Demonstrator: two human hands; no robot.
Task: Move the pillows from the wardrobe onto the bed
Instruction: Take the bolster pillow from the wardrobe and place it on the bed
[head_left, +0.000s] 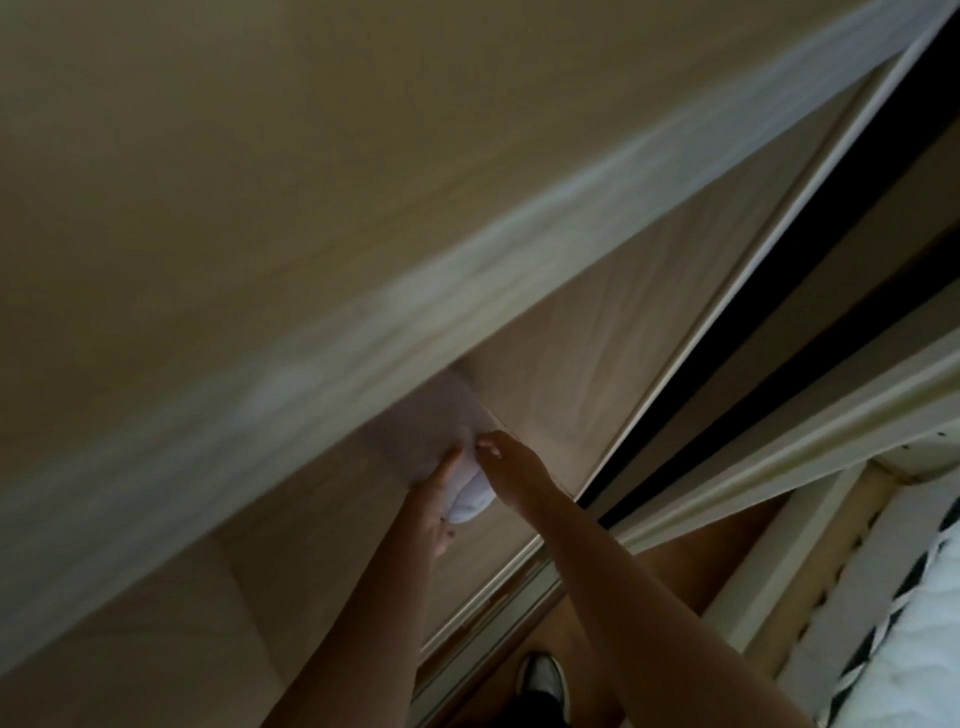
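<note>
The view is tilted and blurred. A white pillow (428, 421) pokes out from the pale wood wardrobe (571, 364), just under a wide shelf edge. My left hand (434, 506) grips the pillow's bulging lower corner from the left, thumb raised against it. On the pillow's right edge, my right hand (506, 462) pinches it with curled fingers. Both arms stretch up from the bottom of the frame. Most of the pillow is hidden inside the wardrobe. The bed (914, 639), with a white mattress on a slatted pale frame, lies at the lower right.
The wardrobe's sliding door rail (727, 322) and a dark gap (779, 291) run diagonally to the right of my hands. A strip of brown floor (691, 561) separates the wardrobe from the bed. My shoe (543, 675) stands on it near the bottom.
</note>
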